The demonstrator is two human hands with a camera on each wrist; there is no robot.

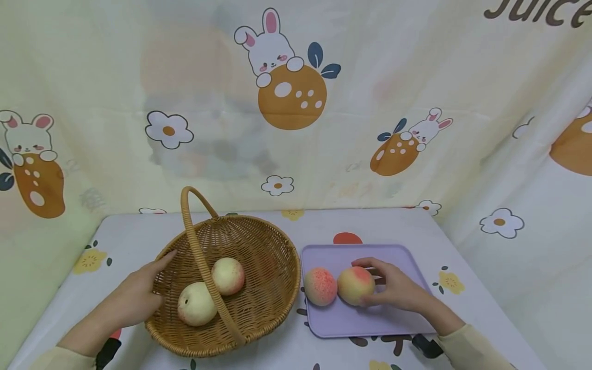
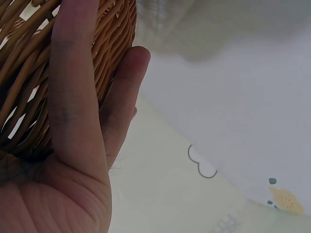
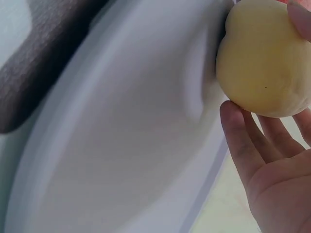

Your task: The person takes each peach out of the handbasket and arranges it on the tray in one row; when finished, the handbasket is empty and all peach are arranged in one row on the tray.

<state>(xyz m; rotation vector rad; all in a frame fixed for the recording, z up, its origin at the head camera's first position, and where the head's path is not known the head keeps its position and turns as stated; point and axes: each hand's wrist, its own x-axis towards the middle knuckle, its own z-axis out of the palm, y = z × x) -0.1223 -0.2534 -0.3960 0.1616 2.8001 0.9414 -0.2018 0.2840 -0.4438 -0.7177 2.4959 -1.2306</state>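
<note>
A brown wicker basket (image 1: 270,267) with an arched handle holds two pale peaches, one nearer me (image 1: 197,304) and one behind the handle (image 1: 228,276). My left hand (image 1: 134,293) rests at the basket's left side; in the left wrist view its straight fingers (image 2: 75,92) lie along the woven outer wall. On the purple tray (image 1: 361,324), my right hand (image 1: 400,288) holds a yellow peach with a red top (image 1: 353,287), thumb on the near side and fingers on the far side. Close to its left sits a pinker, speckled peach (image 1: 320,287).
Basket and tray stand side by side on a table with a white flower-print cloth (image 1: 259,354). Behind hangs a cream curtain (image 1: 208,67) printed with rabbits and flowers. A dark strap piece (image 1: 427,347) shows by my right wrist.
</note>
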